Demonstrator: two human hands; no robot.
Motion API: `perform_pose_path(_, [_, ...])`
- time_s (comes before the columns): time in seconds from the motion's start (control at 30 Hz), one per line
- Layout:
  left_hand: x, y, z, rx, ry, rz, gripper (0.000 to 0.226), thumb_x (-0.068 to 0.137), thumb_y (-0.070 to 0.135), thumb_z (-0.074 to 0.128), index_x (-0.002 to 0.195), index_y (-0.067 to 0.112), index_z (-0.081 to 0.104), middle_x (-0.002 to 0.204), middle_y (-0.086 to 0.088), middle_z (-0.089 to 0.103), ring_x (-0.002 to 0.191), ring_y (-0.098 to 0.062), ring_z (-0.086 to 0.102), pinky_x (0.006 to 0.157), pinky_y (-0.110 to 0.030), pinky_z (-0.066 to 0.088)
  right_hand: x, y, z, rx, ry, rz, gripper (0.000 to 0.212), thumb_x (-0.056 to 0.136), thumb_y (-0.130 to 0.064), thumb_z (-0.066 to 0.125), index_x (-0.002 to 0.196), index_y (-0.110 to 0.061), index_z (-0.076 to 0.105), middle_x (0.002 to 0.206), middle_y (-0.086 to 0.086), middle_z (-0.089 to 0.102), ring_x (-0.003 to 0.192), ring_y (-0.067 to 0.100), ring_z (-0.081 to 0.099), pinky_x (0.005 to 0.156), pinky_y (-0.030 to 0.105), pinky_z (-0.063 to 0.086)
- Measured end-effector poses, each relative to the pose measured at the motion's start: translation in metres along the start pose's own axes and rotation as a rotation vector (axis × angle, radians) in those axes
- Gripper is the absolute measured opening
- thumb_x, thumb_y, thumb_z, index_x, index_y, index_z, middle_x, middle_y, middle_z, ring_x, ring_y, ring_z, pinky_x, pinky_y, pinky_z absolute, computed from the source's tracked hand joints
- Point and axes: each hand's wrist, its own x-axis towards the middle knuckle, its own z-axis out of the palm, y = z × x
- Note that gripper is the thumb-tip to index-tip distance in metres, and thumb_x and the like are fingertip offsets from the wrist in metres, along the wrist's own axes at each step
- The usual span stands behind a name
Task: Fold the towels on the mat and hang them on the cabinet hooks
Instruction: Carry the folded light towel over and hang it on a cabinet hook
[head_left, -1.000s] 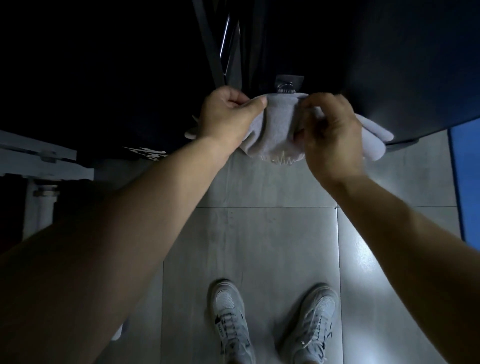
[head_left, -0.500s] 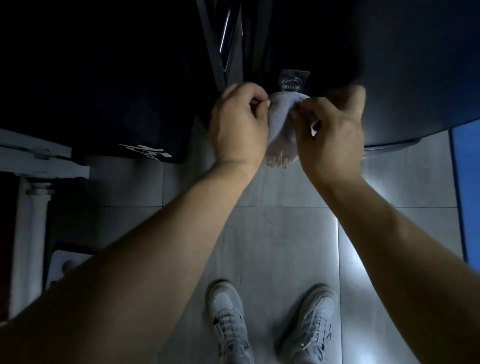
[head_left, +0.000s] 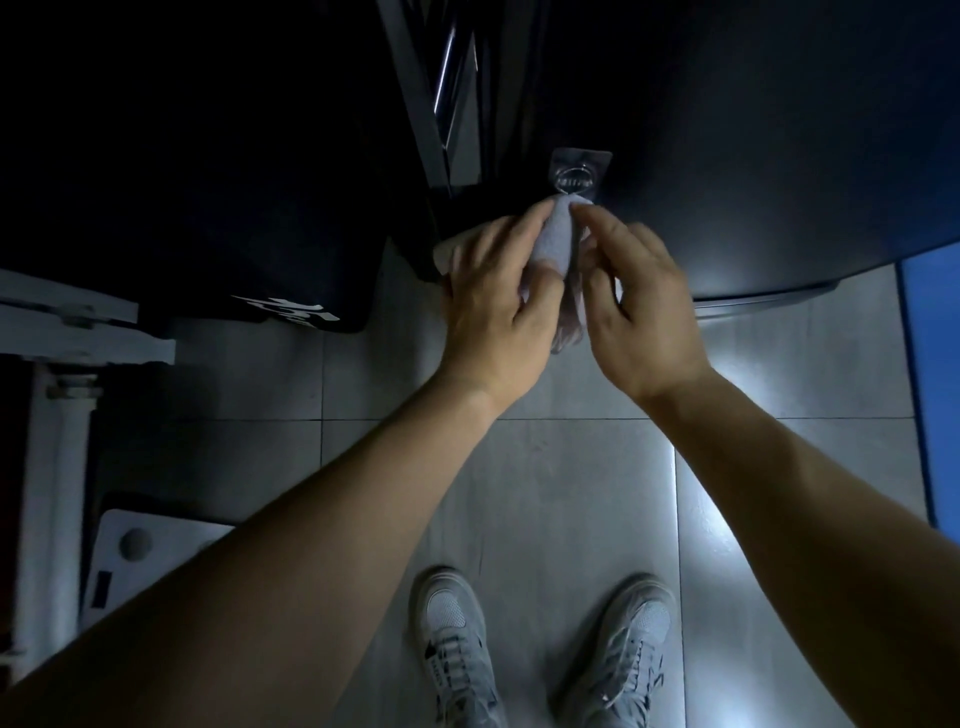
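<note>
**Two hands at the hook, one grey towel between them**

At far left stand a white turned wooden post (head_left: 57, 467) and, beyond it, a black panel with white script (head_left: 283, 310). The left hand (head_left: 498, 306) grips the small folded pale-grey cloth towel (head_left: 558, 239) from its left side. Its thumb lies across the front of the fold and its forefinger reaches up along the top. The towel is held off the grey tiled floor (head_left: 571, 493), with its upper end just below the clear plastic stick-on hook (head_left: 579, 174) on the dark cabinet door (head_left: 753, 156). Whether cloth touches the hook cannot be made out. The right hand (head_left: 639, 306) sits close against the towel's right side, near the left hand, with one fingertip at the top of the fold. Whether it pinches the cloth or only steadies it I cannot tell. A blue strip (head_left: 935, 374) at far right may be the mat.

The step in hand looks to be the hanging. To do it well, the top fold should be opened slightly between the two forefingers and lifted above the hook's tip. It should then be lowered so the hook takes the cloth at its middle. The left hand's grip ought to hold the fold until weight sits on the hook. A stick-on hook will not like a hard downward tug.
</note>
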Motion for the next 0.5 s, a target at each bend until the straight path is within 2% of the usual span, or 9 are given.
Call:
perform_pose_path(0.1, [0.004, 0.005, 0.001, -0.411, -0.054, -0.131, 0.044, 0.096, 0.033, 0.046, 0.139, 0.026, 0.055, 0.138, 0.009, 0.056, 0.132, -0.011, 0.048, 0.114, -0.042, 0.039, 0.012, 0.000, -0.002, 0.165, 0.006, 0.126, 0.043, 0.095, -0.018, 0.038, 0.132, -0.020, 0.061, 0.111, 0.002, 0.060, 0.102, 0.003, 0.058, 0.089, 0.014, 0.045])
perform_pose_path(0.13, [0.007, 0.005, 0.002, -0.521, -0.049, -0.166, 0.044, 0.093, 0.037, 0.046, 0.133, 0.025, 0.058, 0.133, 0.006, 0.061, 0.128, -0.013, 0.054, 0.111, -0.046, 0.043, 0.014, -0.001, -0.003, 0.191, 0.024, 0.165, 0.041, 0.097, -0.017, 0.040, 0.130, -0.020, 0.063, 0.111, 0.000, 0.056, 0.104, 0.002, 0.057, 0.090, 0.011, 0.043])
perform_pose_path(0.23, [0.010, 0.005, 0.006, -0.500, -0.052, -0.251, 0.044, 0.092, 0.057, 0.039, 0.125, 0.036, 0.059, 0.130, 0.009, 0.063, 0.127, -0.012, 0.056, 0.109, -0.050, 0.043, 0.004, -0.008, -0.004, 0.149, 0.027, 0.150, 0.038, 0.101, -0.016, 0.046, 0.135, -0.020, 0.061, 0.119, -0.002, 0.046, 0.115, 0.005, 0.049, 0.098, 0.007, 0.036])
perform_pose_path(0.3, [0.009, 0.002, 0.009, -0.474, -0.095, -0.314, 0.058, 0.088, 0.072, 0.035, 0.135, 0.043, 0.052, 0.142, 0.012, 0.056, 0.135, -0.011, 0.049, 0.114, -0.050, 0.038, -0.006, -0.008, -0.003, 0.168, 0.014, 0.111, 0.040, 0.101, -0.013, 0.046, 0.139, -0.018, 0.058, 0.127, -0.002, 0.045, 0.123, 0.006, 0.045, 0.104, 0.009, 0.034])
perform_pose_path(0.4, [0.007, 0.002, 0.013, -0.574, -0.124, -0.366, 0.070, 0.090, 0.067, 0.037, 0.150, 0.032, 0.042, 0.151, 0.006, 0.048, 0.139, -0.009, 0.045, 0.118, -0.043, 0.036, -0.010, -0.005, 0.000, 0.301, -0.009, 0.163, 0.043, 0.101, -0.010, 0.043, 0.141, -0.020, 0.055, 0.133, -0.009, 0.050, 0.128, -0.002, 0.045, 0.108, 0.013, 0.034])
perform_pose_path(0.5, [0.006, 0.007, 0.016, -0.651, -0.138, -0.357, 0.062, 0.098, 0.055, 0.038, 0.151, 0.023, 0.039, 0.149, 0.000, 0.050, 0.137, -0.012, 0.048, 0.117, -0.043, 0.038, -0.007, -0.004, 0.000, 0.442, -0.029, 0.234, 0.042, 0.101, -0.016, 0.041, 0.139, -0.021, 0.056, 0.137, -0.003, 0.053, 0.131, 0.005, 0.047, 0.115, 0.031, 0.037])
